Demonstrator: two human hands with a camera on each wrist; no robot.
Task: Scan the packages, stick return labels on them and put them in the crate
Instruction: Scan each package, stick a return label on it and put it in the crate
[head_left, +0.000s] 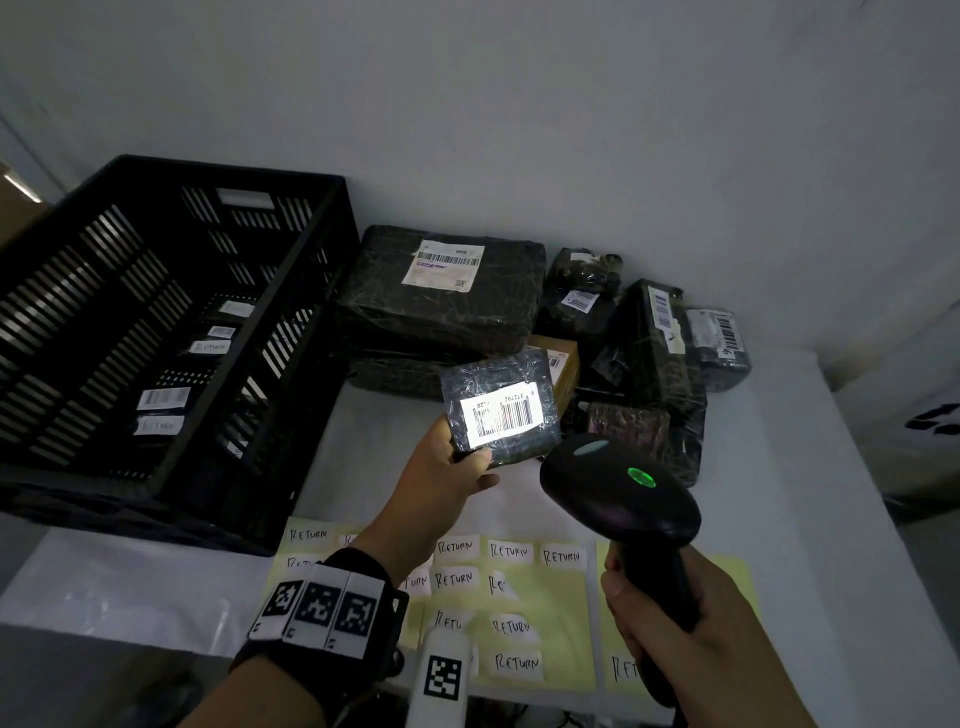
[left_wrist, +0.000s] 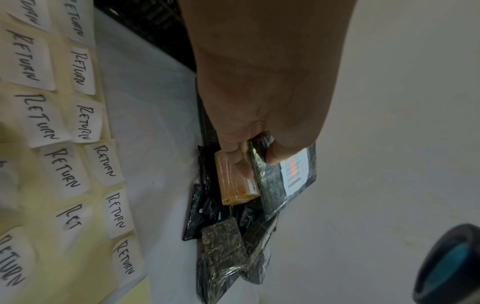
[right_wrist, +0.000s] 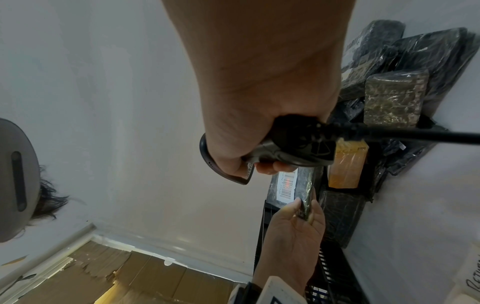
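Note:
My left hand (head_left: 457, 467) pinches a small dark wrapped package (head_left: 501, 405) by its lower left corner and holds it up above the table. Its white barcode label (head_left: 503, 415) faces me and is lit bright. My right hand (head_left: 675, 618) grips the handle of a black barcode scanner (head_left: 618, 488), whose head points at the label and shows a green light. In the left wrist view the package (left_wrist: 288, 174) sits between thumb and fingers (left_wrist: 275, 156), with a red glow on its barcode. The black crate (head_left: 156, 332) stands at the left with labelled packages inside.
A pile of dark wrapped packages (head_left: 447, 291) and a brown box (head_left: 563, 364) lies at the back by the wall. Yellow sheets of white RETURN labels (head_left: 511, 587) lie on the white table in front of me. A white marker-tagged object (head_left: 441, 675) stands near the front edge.

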